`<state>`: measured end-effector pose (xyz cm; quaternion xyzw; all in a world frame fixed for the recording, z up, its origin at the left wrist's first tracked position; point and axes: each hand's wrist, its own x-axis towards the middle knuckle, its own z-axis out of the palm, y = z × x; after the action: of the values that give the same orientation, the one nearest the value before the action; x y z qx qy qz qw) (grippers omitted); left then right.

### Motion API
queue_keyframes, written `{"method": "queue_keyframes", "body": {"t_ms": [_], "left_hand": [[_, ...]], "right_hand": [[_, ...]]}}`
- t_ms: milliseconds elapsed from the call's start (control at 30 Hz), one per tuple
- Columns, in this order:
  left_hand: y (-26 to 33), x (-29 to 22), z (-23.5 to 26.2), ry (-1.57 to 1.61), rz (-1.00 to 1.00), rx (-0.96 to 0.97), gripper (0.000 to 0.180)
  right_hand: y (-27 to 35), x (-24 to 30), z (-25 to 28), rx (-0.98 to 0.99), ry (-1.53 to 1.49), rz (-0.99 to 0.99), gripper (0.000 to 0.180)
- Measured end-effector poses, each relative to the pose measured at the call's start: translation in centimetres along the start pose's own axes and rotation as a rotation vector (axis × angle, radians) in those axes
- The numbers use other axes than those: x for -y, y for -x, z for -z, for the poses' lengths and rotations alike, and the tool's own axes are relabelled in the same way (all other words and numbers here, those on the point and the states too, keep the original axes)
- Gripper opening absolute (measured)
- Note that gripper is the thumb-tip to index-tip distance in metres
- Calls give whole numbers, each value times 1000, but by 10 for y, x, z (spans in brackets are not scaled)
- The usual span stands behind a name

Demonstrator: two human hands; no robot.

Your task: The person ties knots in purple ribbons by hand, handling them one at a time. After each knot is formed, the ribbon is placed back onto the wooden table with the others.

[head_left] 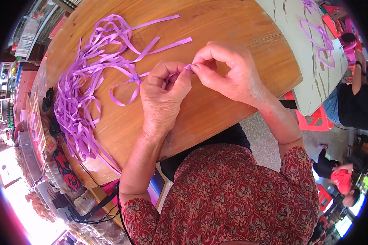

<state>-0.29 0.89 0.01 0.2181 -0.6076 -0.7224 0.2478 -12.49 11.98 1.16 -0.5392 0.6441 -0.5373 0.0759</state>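
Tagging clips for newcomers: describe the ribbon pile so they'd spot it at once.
On the wooden table, look along its left side. The ribbon pile lies there, left of the left hand: a bulky purple tangle. Its bulk sets it apart from the few purple loops on the pale table.

One left hand (163, 87), one right hand (231, 73); between their fingers, one ribbon (188, 67). One ribbon heap (71, 100), its strands too tangled to count. One wooden table (233, 24), one white table (315, 94) with at least two ribbon bunches (326, 43). At least two red stools (326, 123), at least two other people (355, 108). One patterned shirt (241, 192).
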Motion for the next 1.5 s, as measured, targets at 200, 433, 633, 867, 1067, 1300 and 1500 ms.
{"method": "queue_keyframes", "body": {"t_ms": [200, 433, 633, 867, 1067, 1300, 1500], "left_hand": [[2, 4, 2, 128, -102, 62, 8], [1, 7, 6, 455, -40, 157, 8], [-4, 9, 11, 688, 51, 312, 9], [-4, 7, 9, 609, 21, 215, 9], [-3, 6, 7, 585, 11, 215, 8], [-2, 5, 7, 561, 16, 178, 8], [-2, 9, 9, 533, 24, 198, 8]], "right_hand": [[-2, -5, 0, 64, -650, -540, 10], [0, -4, -5, 68, -937, -619, 12], [-2, -8, -10, 93, -1115, -573, 12], [-4, 13, -9, -22, -542, -359, 12], [-2, 5, -15, -186, -77, 151, 20], [0, 4, -8, -124, -155, 138, 18], [3, 4, -7, -111, -181, 65, 11]]}}
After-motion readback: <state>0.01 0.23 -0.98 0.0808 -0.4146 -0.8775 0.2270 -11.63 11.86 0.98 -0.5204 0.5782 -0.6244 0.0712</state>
